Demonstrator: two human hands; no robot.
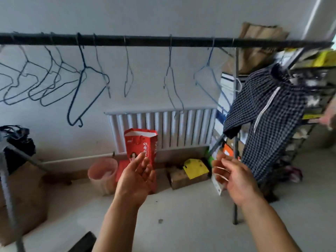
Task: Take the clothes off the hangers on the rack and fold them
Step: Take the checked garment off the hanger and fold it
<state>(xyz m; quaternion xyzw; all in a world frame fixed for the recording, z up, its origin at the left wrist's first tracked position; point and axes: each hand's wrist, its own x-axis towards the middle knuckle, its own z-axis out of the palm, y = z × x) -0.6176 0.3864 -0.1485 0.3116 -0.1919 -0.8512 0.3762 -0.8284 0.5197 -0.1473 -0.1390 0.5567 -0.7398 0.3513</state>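
Observation:
A black rack bar (145,40) runs across the top with several bare wire hangers (85,84) on it. At its right end hangs one dark checked garment (269,113) with a white drawstring. My left hand (136,177) is raised below the bar, palm toward me, fingers relaxed and holding nothing. My right hand (234,179) is raised too, fingers loosely spread, just left of the garment's lower part and apart from it.
A white radiator (163,128) stands against the wall behind a red paper bag (141,144). A pink bin (102,175), cardboard boxes (181,177) and a yellow card lie on the floor. A loaded shelf (309,84) fills the right. Another person's hand (327,118) shows at the right edge.

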